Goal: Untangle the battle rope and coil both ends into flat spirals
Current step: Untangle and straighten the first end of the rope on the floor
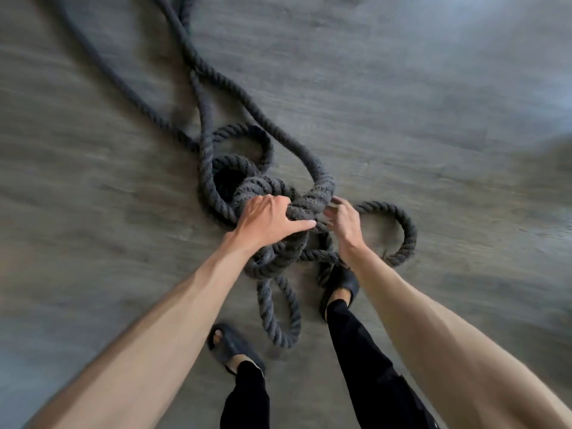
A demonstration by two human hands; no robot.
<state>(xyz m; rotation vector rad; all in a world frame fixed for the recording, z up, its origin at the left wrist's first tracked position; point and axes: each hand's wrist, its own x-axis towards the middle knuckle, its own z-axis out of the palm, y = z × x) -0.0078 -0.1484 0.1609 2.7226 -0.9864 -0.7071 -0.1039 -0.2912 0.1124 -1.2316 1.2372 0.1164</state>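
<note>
A thick dark grey battle rope (216, 187) lies in a tangled heap of loops on the floor in the middle of the view. Two long strands run from the heap toward the top left. My left hand (269, 219) grips a raised loop at the heap's top, fingers curled over it and thumb stretched out to the right. My right hand (343, 221) is just right of that loop with its fingers loosely bent; blur hides whether it holds a strand. One loop arcs out to the right (405, 230) and another hangs down between my feet (278, 320).
The floor (433, 119) is grey concrete, blurred by camera motion. My two feet in dark slide sandals stand below the heap: the left foot (226, 345) and the right foot (339, 284), which touches the rope. Black trouser legs show at the bottom.
</note>
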